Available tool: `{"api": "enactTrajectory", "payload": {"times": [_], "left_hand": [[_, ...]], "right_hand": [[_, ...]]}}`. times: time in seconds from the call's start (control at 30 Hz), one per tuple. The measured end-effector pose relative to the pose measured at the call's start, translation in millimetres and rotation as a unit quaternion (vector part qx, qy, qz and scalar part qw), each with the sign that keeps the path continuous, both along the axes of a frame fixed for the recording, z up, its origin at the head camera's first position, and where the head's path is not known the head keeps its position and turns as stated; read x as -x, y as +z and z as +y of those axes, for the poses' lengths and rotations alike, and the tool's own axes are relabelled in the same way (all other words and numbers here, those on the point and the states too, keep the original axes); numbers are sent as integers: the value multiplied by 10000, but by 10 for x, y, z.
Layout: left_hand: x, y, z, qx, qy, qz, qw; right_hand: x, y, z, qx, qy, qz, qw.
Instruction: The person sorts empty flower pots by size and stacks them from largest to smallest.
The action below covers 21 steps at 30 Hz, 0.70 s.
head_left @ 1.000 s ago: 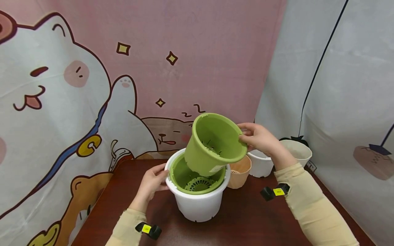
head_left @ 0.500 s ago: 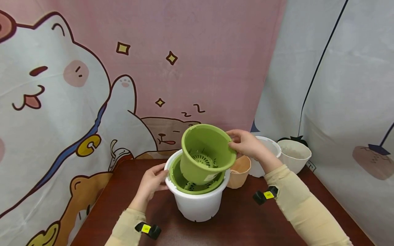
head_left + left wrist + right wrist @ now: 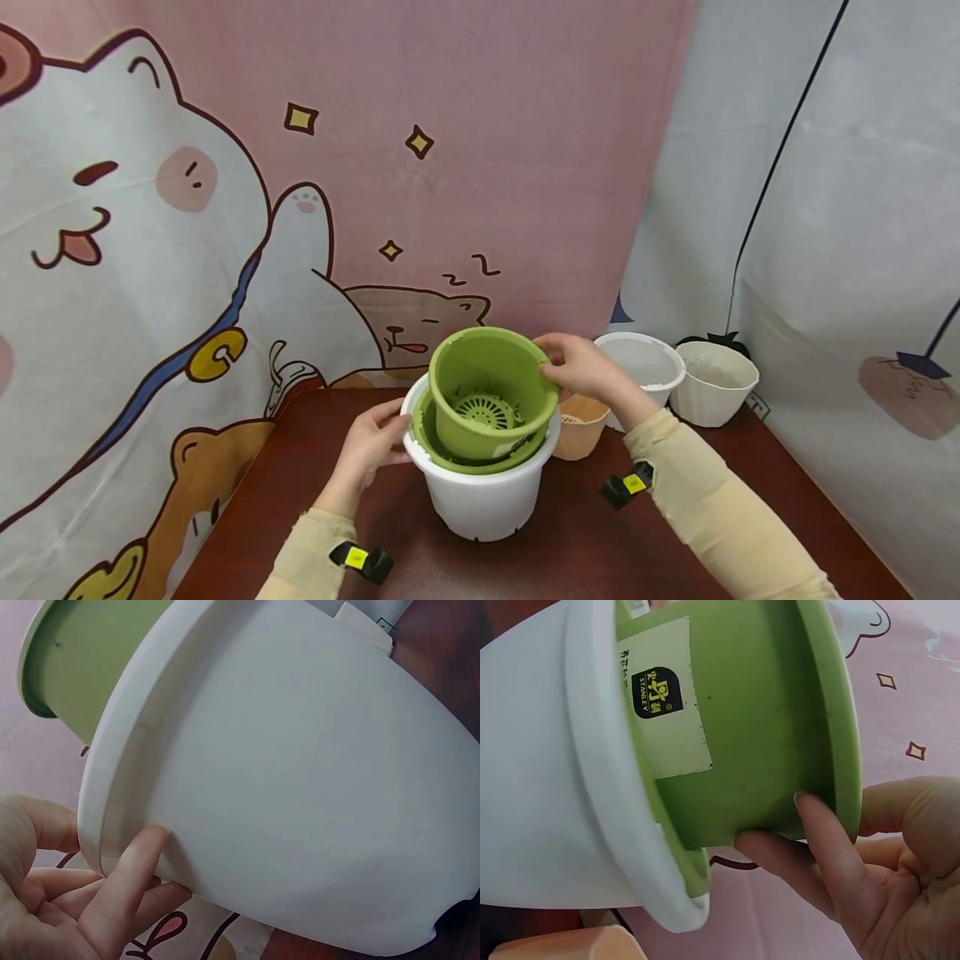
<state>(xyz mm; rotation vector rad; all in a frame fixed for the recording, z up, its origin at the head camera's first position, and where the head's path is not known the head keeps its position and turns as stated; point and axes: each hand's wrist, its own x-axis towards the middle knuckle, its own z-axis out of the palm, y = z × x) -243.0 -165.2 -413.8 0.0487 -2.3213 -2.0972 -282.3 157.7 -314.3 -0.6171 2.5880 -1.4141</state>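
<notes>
A white flowerpot [image 3: 483, 504] stands upright on the table, with a green flowerpot [image 3: 429, 446] nested in it. My left hand [image 3: 372, 442] pinches the white pot's rim at its left side; the left wrist view shows the thumb and fingers about that rim. My right hand [image 3: 581, 367] grips the right rim of a second green flowerpot [image 3: 495, 367], which is partly lowered inside the first green one and slightly tilted. A pale label [image 3: 671, 697] shows on its outer wall in the right wrist view. Slots pierce its bottom.
Behind my right forearm stand a small orange pot [image 3: 581, 429], a white pot [image 3: 645, 362] and a cream pot [image 3: 712, 379] on the dark red table [image 3: 600, 533]. A printed cloth [image 3: 525, 167] hangs close behind the table, and a pale cloth [image 3: 832, 250] hangs on the right.
My right hand has moved left and down with the upper green pot, which has sunk into the lower green one and tilts less. My left hand has stayed on the white rim.
</notes>
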Motion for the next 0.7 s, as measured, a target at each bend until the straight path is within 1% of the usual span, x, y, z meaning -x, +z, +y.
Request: {"api": "enactTrajectory", "payload": {"times": [0.3, 0.53, 0.7], "left_hand": [[-14, 7, -1, -4, -29, -4, 10000], [-24, 21, 7, -56, -53, 14, 10000], [-24, 22, 10, -31, -34, 14, 10000]], "right_hand": [[50, -121, -116, -394, -282, 171, 9987], [87, -186, -183, -754, -379, 352, 9958], [73, -199, -226, -907, -416, 469, 9939]]}}
